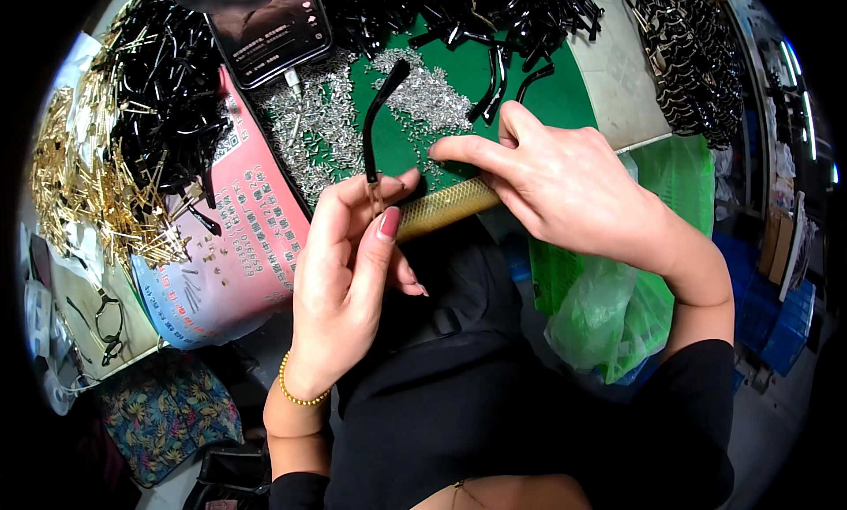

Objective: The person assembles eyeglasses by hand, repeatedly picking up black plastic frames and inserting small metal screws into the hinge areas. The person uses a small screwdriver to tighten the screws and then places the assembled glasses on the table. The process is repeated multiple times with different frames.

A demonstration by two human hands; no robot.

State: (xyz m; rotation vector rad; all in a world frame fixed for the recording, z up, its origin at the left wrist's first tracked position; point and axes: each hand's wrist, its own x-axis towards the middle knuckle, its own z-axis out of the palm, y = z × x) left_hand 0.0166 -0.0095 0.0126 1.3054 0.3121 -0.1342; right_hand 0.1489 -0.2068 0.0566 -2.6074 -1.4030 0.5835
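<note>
My left hand [340, 263] pinches one eyeglass temple [374, 126] between thumb and fingers. Its black curved tip points up, and a thin metal core shows at the lower end by my thumb. My right hand [565, 179] is palm down over a yellow mesh-patterned roll [445, 208] along the work surface's near edge. Its index finger stretches left, with the tip by a pile of small silver metal parts [423, 95]; another finger is bent. I see nothing held in that hand. More silver pieces [322, 131] lie left of the temple.
Black temples [168, 78] heap at the left, beside gold metal strips [84, 175]. A phone [269, 33] with a plugged-in cable lies at the back. A green plastic bag [618, 289] hangs at right. Black frame parts [693, 69] stack at far right.
</note>
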